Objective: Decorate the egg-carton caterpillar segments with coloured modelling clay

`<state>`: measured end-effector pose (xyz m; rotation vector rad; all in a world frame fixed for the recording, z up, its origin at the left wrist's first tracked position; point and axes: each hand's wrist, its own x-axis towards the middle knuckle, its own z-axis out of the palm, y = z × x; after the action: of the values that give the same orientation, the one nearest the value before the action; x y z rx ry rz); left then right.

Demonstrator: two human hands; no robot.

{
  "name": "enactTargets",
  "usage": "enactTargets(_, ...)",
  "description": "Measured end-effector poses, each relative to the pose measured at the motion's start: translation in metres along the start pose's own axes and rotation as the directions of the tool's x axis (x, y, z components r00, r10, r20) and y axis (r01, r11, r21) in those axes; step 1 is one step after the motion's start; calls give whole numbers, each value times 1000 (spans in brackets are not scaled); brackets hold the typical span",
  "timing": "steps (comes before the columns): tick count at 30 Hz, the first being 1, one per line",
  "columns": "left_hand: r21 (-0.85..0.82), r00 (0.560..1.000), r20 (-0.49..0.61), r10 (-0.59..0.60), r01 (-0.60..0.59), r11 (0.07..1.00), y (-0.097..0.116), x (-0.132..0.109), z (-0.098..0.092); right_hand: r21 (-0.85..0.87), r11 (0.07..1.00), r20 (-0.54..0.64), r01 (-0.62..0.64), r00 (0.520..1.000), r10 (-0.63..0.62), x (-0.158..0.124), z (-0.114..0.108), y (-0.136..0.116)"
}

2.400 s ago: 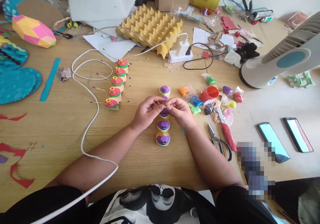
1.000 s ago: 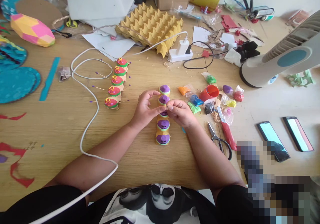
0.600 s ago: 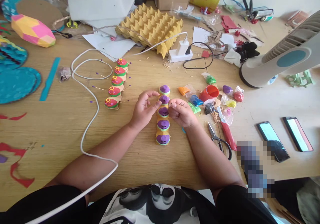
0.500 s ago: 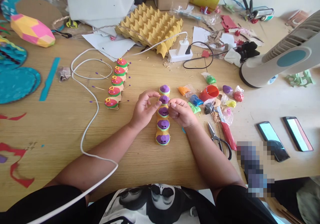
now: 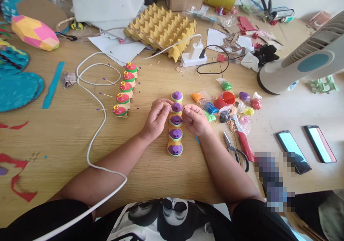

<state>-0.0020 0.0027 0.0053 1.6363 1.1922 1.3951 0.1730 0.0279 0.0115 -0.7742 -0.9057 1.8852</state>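
In front of me lies an egg-carton strip with several bumps topped in purple clay and rimmed in light green. The nearer bumps carry small dark face details. My left hand is at the strip's left side by the second bump from the far end, thumb and forefinger pressed together. On the opposite side my right hand is closed in a pinch, fingertips close to the same bump. Anything between the fingertips of either hand is too small or hidden to make out.
A finished-looking strip of red and green caterpillar bumps lies left, with sticks poking out. Clay bags and a red cup sit right, near scissors and a red-handled knife. A white cable crosses the left side.
My left thumb and forefinger have closed together from a more spread pose, beside the second bump. My right hand has shifted slightly right and stays pinched.
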Motion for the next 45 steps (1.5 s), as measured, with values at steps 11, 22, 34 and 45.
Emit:
enactTargets(11, 163, 991, -118, 59, -40, 986, -8, 0, -1, 18, 1000, -69, 23, 997, -22, 1, 3, -3)
enactTargets(22, 278, 979, 23, 201, -199, 940, 6, 0, -1, -198, 973, -72, 121, 988, -138, 3, 2, 10)
enactTargets(34, 106, 993, -61, 102, -95, 990, -3, -1, -2, -261, 959, 8, 111, 994, -113, 1, 0, 8)
enactTargets(45, -16, 999, -22, 39, -40, 999, -1, -1, -3, -165, 982, -16, 94, 995, -98, 1, 3, 6)
